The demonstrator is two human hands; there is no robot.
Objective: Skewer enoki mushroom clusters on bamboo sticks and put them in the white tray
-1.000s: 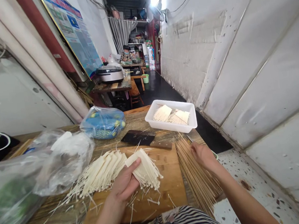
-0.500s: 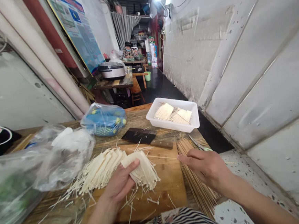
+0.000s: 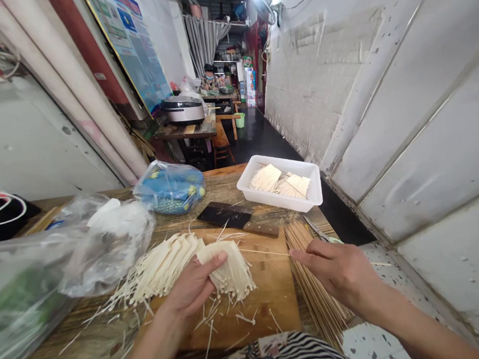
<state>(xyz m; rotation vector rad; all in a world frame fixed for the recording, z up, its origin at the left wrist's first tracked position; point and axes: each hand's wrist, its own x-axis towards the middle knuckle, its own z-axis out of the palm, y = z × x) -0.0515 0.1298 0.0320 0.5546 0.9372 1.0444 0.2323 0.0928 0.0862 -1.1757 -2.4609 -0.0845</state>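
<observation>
Head view: my left hand [image 3: 192,287] pinches an enoki mushroom bundle [image 3: 228,269] flat on the cutting board [image 3: 273,293]; my right hand [image 3: 338,268] pinches a bamboo skewer [image 3: 264,251] pointing at it. I'd keep the stems pressed together and drive straight across.

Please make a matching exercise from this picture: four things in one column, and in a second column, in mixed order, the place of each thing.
Things:
1. single skewer
2. enoki bundle
3. cleaver
4. white tray

Places:
A. at the far corner of the table, with skewered pieces inside
B. pinched in the right hand, tip toward the mushrooms
C. flat just past the cutting board
D. under the left hand, on the board

Pairs: 1-B, 2-D, 3-C, 4-A
</observation>
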